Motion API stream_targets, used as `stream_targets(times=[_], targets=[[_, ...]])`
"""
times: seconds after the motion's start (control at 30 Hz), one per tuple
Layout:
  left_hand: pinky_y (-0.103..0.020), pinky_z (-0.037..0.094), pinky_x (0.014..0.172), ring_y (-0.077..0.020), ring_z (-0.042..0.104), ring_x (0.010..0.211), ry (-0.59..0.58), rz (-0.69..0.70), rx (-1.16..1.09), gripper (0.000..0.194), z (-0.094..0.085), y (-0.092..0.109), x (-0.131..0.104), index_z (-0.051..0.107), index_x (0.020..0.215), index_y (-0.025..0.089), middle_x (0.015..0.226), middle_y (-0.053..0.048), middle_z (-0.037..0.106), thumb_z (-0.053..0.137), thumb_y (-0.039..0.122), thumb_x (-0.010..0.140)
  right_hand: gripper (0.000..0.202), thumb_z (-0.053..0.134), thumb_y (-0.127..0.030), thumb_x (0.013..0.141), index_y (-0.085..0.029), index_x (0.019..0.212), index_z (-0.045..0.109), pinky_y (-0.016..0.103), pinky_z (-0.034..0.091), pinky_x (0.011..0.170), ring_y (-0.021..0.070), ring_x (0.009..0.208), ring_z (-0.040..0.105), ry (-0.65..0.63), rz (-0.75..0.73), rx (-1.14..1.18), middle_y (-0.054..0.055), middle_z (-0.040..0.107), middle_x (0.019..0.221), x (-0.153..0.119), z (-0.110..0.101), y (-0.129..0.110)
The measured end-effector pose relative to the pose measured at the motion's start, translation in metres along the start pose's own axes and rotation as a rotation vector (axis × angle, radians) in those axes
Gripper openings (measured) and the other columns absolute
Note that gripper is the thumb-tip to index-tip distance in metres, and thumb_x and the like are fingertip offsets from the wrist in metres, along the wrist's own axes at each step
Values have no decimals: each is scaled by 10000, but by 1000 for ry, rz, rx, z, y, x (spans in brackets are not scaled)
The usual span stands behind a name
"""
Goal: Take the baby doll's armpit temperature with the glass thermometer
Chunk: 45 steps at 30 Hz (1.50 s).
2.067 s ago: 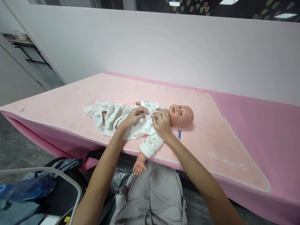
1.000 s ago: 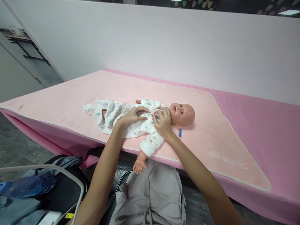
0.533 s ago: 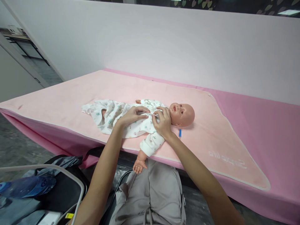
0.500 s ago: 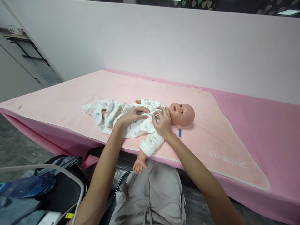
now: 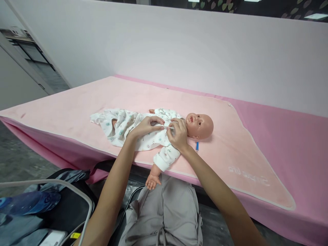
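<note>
A baby doll point(image 5: 200, 125) lies on its back, dressed in a white printed baby outfit point(image 5: 151, 140). Over its chest, my left hand point(image 5: 148, 126) pinches one end of a thin white string point(image 5: 166, 126) between thumb and fingers. My right hand point(image 5: 178, 132) pinches the same string near the doll's neck, fingers curled, and covers part of the collar. The string runs nearly level between both hands; whether it is attached to the outfit I cannot tell. One doll arm point(image 5: 153, 179) hangs over the table's near edge.
A small blue piece point(image 5: 197, 147) lies beside the doll's head on the pale pink mat point(image 5: 246, 147). A brighter pink cloth point(image 5: 294, 136) covers the table beneath. At lower left, a plastic bottle point(image 5: 30, 203) and clothing rest on a black chair. A white wall point(image 5: 179, 51) stands behind.
Both hands stay over the doll's chest with the string between them, nearly still. The whole view has shifted very slightly.
</note>
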<state>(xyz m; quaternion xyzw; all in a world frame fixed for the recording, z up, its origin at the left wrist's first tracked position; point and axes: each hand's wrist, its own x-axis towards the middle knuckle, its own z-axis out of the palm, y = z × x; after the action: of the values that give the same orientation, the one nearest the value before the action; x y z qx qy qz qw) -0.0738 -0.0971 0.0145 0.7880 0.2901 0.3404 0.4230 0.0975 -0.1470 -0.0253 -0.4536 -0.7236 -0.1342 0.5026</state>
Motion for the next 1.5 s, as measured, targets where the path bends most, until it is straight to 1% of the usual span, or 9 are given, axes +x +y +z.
stream_targets(times=[0.1,0.23,0.33,0.47,0.6,0.83,1.0,1.27,1.5], targets=[[-367,423,964,-224,559,1040,8,33,-31,361,-1,-4,-1,620,929,153,1040,-86,621,725,398,684,62,476,-203,829,-200,814,537,372,392,858,216,942,520,13,-4,17,83,584,972,0,0,0],[-378,433,955,-231,554,1059,190,-5,-43,463,-8,-8,-15,585,1025,171,1127,-94,587,754,375,646,64,473,-210,839,-200,814,532,371,400,860,212,934,527,45,3,25,81,594,960,1,-2,-2],[-382,428,934,-227,559,1031,283,-5,51,287,-14,-13,-35,619,960,163,1081,-97,603,628,380,771,73,474,-216,843,-196,809,536,371,404,852,214,925,529,50,8,21,85,596,961,1,-2,-2],[-373,401,937,-232,539,1052,277,54,189,186,-17,-18,-52,652,852,170,1093,-88,595,559,324,805,65,484,-210,833,-192,811,543,374,404,860,214,922,520,52,4,30,86,597,962,1,-1,-1],[-358,414,890,-234,545,1023,281,52,159,172,-16,-21,-54,631,812,165,1080,-89,597,570,324,792,57,493,-206,823,-191,803,544,378,407,856,217,919,519,62,6,26,87,596,954,1,0,-1],[-287,427,754,-189,554,844,319,-9,154,281,-15,-24,-53,600,896,167,881,-43,617,498,426,856,45,505,-197,824,-191,803,544,367,419,832,217,905,524,72,-10,25,85,597,946,0,1,-1],[-291,425,806,-202,570,900,367,-13,223,298,-14,-25,-53,641,909,171,933,-39,654,466,410,874,40,506,-192,823,-197,802,539,372,419,835,220,908,530,76,-2,31,83,596,946,0,2,0],[-313,460,833,-221,598,938,305,-51,164,280,-12,-17,-54,669,916,178,984,-52,669,695,359,704,29,512,-181,814,-197,802,533,374,419,836,220,908,529,81,7,41,82,593,947,0,2,1],[-325,476,795,-247,608,963,389,-87,139,299,-11,-25,-56,700,962,178,1005,-68,683,675,351,719,31,508,-187,815,-201,800,531,378,415,830,225,907,527,68,18,52,86,585,946,0,3,1]])
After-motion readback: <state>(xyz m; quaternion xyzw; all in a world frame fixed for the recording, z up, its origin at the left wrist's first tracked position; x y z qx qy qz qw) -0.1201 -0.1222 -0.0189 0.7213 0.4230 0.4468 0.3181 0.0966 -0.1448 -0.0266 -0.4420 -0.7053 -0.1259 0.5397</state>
